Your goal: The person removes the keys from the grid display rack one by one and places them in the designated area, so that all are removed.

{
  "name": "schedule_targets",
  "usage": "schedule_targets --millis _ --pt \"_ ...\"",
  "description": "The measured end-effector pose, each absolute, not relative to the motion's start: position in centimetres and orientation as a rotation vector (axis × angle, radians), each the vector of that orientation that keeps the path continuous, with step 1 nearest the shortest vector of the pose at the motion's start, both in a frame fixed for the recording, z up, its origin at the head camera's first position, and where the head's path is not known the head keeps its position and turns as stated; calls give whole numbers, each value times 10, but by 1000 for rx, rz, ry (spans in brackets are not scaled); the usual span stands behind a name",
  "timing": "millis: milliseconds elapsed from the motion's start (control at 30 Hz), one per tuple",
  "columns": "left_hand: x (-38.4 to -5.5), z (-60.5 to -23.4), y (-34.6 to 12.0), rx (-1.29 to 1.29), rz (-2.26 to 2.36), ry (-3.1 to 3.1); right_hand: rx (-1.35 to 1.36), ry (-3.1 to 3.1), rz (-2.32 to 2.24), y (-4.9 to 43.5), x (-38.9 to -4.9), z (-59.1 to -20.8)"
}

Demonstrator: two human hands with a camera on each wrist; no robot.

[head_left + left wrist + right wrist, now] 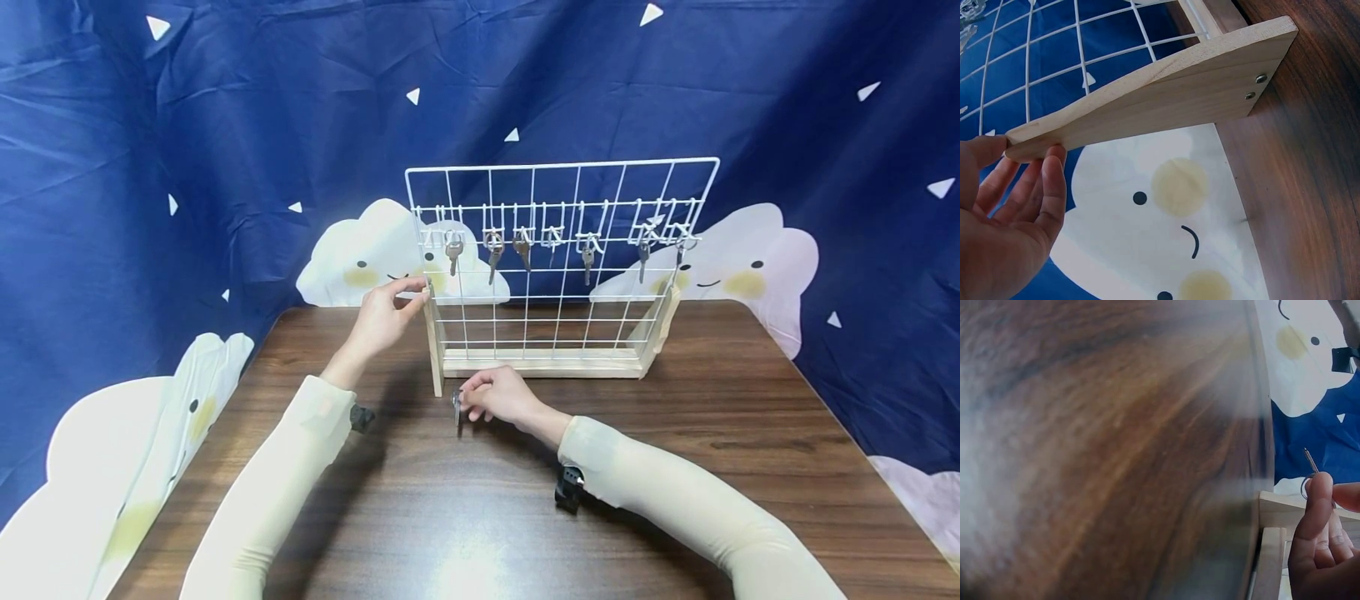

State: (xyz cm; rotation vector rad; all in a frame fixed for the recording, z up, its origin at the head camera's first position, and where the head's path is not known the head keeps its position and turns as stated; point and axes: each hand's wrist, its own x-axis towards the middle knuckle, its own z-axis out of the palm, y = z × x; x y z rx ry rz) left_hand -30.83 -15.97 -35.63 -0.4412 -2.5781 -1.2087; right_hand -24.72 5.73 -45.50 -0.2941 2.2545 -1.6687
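Observation:
A white wire rack (562, 321) stands in a pale wooden frame, with several keys (492, 254) hanging from hooks along its upper part. My left hand (386, 315) pinches the top of the frame's left side board (434, 342); the left wrist view shows thumb and fingers around the rounded tip of this side board (1147, 100). Low in front of the rack's left end, my right hand (498, 396) pinches a key (457, 407) that points down over the table. In the right wrist view the key (1310, 459) and its thin ring stick out past the fingertips.
The brown wooden table (675, 467) carries the rack near its back edge. A blue curtain (480, 75) with white triangles and smiling clouds hangs behind. Small black devices (570, 487) sit at both wrists.

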Motion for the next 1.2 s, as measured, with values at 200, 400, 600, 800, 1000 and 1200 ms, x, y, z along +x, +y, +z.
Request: schedule_targets --millis 200,400,600,800,1000,1200 --pt "-307 -355 -159 -440 -1200 -2580 -293 2243 -1645 58 -248 -459" --pt "-307 -356 -159 -441 -1208 -2580 -283 2221 -1635 59 -249 -465" --pt "-306 -357 -159 -439 -1209 -2586 -278 2235 -1607 59 -248 -471" --pt "-306 -356 -159 -436 -1218 -2585 -272 2262 -1569 59 -248 -472" --pt "-307 -357 -160 -442 -1208 -2581 -264 2305 -1521 59 -247 -472" --pt "-308 -357 -160 -445 -1208 -2581 -257 2354 -1467 60 -247 -473"
